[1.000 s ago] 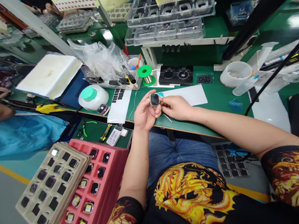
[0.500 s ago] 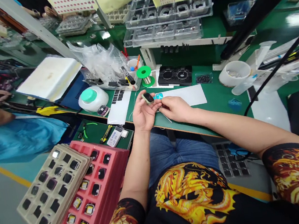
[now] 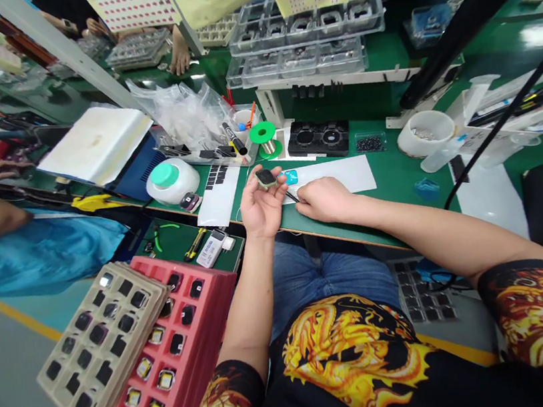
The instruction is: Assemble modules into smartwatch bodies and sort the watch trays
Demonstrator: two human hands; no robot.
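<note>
I've got the left grip [image 3: 262, 206] spread wide, palm up, with the small dark square module [image 3: 265, 178] lying on its fingers, while the right grip [image 3: 324, 200] has dropped to the white sheet [image 3: 343, 176] on the bench [image 3: 403, 205], narrow on a thin black-tipped tool [image 3: 291, 195].
</note>
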